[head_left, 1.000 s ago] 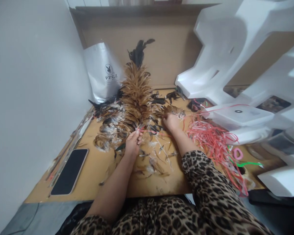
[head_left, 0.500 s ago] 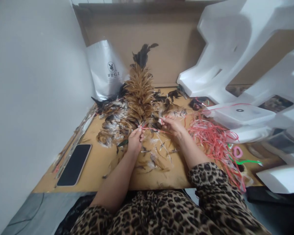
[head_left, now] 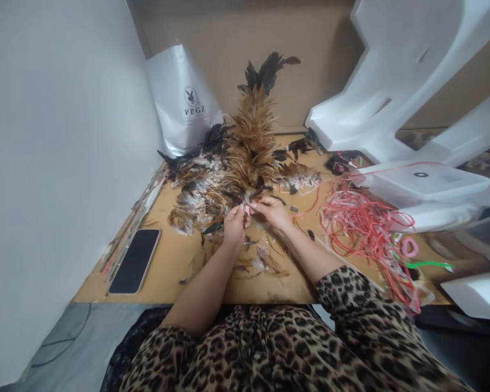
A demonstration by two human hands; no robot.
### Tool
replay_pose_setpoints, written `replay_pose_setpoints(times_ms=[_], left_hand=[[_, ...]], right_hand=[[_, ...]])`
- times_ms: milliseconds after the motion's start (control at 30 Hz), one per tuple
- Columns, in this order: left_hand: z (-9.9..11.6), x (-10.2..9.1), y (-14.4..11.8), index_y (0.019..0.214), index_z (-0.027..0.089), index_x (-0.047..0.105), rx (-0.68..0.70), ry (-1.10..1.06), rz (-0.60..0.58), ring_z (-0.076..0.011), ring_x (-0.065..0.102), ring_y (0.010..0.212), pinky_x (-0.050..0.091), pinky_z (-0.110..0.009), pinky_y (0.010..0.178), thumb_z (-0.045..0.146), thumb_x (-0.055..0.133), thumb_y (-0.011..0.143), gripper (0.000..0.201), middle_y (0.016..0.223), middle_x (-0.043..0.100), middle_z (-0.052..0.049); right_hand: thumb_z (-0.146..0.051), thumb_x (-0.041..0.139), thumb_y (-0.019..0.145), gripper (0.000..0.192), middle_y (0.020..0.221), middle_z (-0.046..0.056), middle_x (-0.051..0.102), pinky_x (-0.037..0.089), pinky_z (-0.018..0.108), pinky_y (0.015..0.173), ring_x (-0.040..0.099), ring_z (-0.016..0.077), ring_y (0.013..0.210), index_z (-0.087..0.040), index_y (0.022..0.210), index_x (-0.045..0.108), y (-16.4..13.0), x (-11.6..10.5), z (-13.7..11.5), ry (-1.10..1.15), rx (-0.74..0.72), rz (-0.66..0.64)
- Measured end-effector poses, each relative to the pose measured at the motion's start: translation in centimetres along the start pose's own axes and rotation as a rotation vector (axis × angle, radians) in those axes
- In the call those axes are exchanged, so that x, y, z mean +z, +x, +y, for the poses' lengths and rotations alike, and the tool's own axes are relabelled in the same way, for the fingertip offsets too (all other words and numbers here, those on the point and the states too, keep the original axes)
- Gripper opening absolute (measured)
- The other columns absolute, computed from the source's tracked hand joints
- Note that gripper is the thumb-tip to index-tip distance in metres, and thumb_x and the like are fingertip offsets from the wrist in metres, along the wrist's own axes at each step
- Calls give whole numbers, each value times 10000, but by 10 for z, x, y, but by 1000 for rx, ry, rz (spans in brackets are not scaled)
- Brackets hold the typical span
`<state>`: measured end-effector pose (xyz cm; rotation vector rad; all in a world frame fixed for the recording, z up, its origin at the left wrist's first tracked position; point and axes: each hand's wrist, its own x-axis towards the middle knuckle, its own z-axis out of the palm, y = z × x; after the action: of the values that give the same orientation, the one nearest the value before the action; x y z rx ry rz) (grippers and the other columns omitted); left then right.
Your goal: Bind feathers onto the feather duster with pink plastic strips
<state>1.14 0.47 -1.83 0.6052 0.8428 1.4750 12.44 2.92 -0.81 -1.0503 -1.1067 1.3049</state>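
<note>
My left hand (head_left: 233, 227) and my right hand (head_left: 271, 211) meet over a wooden board (head_left: 167, 272), fingertips almost touching. Both pinch a thin red string (head_left: 306, 209) at the base of a brown feather bundle (head_left: 251, 142) with black tips, which stands up from the board just beyond my fingers. The string trails right from my right hand toward a tangle of red strings (head_left: 363, 226). Loose brown and white feathers (head_left: 196, 196) lie scattered left of and under my hands.
A dark phone (head_left: 135, 260) lies at the board's left edge. A white PPGZ bag (head_left: 185, 100) leans against the cardboard back wall. White foam blocks (head_left: 396, 81) and a white box (head_left: 422, 182) crowd the right side. A white wall runs along the left.
My right hand came left from the feather pile to meet my left hand at the bundle's base. The feather bundle now stands more upright, and the view shifted slightly right.
</note>
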Motion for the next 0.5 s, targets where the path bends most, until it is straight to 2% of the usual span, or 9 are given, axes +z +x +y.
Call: replay_pose_setpoints(times_ms=[233,400,500], left_hand=[[3,3,-4,711,122,581,-4,-7,-69,-47,441,469,244,-174,403,455,688,692,350,634,605,-31],[2,3,-5,799,118,623,33,34,-92,-32,428,471,246,-167,412,379,764,609,352,658,619,-22],[1,2,-5,785,123,626,52,53,-95,-26,412,462,240,-167,411,336,771,601,317,643,612,-11]], right_hand=[[-414,771,558,312,579,-16,627,412,229,586,531,97,529,-159,609,599,0,1,2,19,34,-44],[-403,796,510,339,610,-18,618,412,239,594,534,103,560,-162,650,604,2,0,5,44,44,-9],[-391,801,501,342,606,-31,598,404,237,602,510,92,554,-164,666,605,3,-1,6,34,24,15]])
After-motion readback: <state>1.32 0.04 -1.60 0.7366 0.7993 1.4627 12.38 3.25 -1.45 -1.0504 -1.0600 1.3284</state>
